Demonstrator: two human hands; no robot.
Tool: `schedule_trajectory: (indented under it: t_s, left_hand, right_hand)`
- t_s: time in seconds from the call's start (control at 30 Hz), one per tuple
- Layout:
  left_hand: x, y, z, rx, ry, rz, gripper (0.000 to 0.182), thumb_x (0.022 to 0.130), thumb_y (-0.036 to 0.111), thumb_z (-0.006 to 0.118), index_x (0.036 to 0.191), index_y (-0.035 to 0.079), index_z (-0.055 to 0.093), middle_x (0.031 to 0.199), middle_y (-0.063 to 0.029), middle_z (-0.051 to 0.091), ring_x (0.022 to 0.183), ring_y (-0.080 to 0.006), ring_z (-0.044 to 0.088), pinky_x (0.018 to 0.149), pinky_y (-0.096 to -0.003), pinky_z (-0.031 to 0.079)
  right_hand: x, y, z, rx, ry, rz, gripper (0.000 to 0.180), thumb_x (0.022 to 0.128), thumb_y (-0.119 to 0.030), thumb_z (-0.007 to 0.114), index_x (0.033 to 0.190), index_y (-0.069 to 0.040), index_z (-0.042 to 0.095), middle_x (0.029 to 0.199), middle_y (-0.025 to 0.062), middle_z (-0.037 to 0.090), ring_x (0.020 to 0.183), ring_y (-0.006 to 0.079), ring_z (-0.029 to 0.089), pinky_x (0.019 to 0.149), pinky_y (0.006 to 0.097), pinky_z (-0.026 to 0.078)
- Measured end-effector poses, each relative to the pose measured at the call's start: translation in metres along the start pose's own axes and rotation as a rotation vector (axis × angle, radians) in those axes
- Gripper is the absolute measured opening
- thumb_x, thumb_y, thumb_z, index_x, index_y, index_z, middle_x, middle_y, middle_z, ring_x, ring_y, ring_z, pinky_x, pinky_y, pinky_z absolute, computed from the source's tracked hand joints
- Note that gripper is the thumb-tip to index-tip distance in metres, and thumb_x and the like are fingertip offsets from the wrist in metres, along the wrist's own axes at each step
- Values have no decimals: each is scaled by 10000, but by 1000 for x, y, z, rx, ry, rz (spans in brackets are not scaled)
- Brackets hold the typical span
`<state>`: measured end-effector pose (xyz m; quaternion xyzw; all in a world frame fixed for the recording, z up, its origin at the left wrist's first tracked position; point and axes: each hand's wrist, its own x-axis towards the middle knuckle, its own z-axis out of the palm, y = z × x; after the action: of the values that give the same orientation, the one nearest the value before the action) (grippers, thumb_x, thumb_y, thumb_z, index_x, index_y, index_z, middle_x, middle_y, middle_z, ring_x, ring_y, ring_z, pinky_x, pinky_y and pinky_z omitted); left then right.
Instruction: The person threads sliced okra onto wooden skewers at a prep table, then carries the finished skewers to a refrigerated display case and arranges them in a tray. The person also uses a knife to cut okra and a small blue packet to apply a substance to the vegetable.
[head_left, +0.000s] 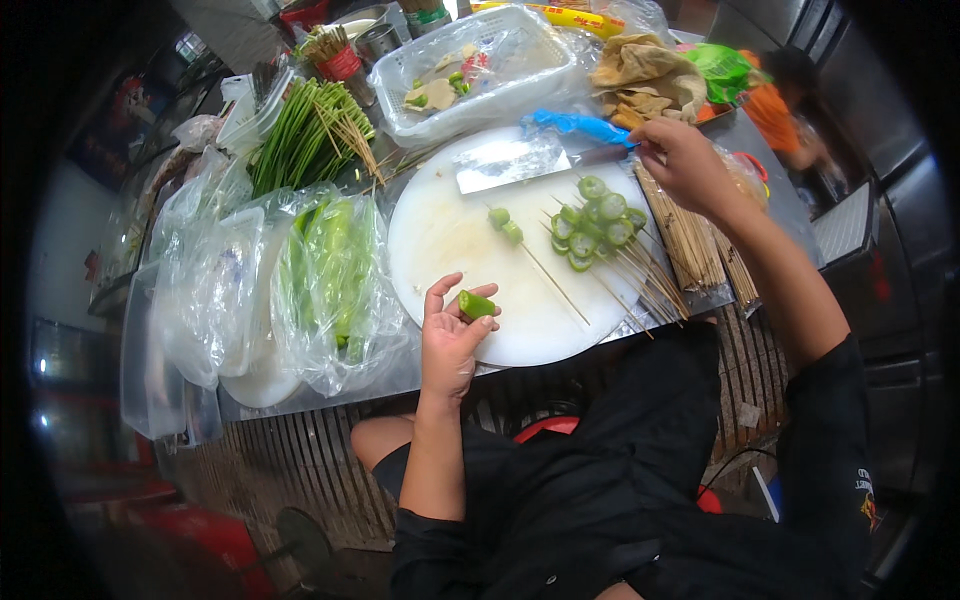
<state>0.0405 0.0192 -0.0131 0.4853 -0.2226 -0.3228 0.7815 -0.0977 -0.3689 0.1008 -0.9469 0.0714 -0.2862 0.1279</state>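
My left hand (454, 337) holds a cut piece of green pepper (477, 304) between its fingers, over the near left edge of a round white cutting board (435, 225). One skewer (555, 283) with green pepper pieces on its tip lies mid-board. To its right is a pile of skewered green pepper rings (596, 221), sticks pointing toward me. A cleaver (514, 163) lies flat at the board's far side. My right hand (682, 165) is at the end of the cleaver's handle, fingers curled, above bare bamboo skewers (686, 240); whether it grips anything is not clear.
Bagged long green peppers (330, 262) lie left of the board, with bundled green stalks (300, 135) behind. A white plastic basket (480, 120) stands at the back, near a brown cloth (649, 71) and a blue plastic bag (577, 126). Another person in orange (772, 112) is beyond the table at right.
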Motion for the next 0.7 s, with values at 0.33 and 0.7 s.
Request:
schedule_trajectory:
  t_s: [0.33,0.7]
  left_hand:
    - [10,-10,-14,-505,81,-202,482,1097,180,629,1539,92,458,1323,-223,669,928,-182,712,761,-267,614]
    - [20,2,11,946,220,148,472,940,144,806,1369,13,659,1222,-167,732,986,-258,696,847,-343,567]
  right_hand:
    - [23,99,-3,-193,-195,258,287,912,-109,706,1182,-12,715,1114,205,715,983,361,704,893,438,558]
    - [111,93,106,-28,-668,387,609,851,-198,778,1416,-49,609,1367,232,670,1267,396,644,1059,434,526]
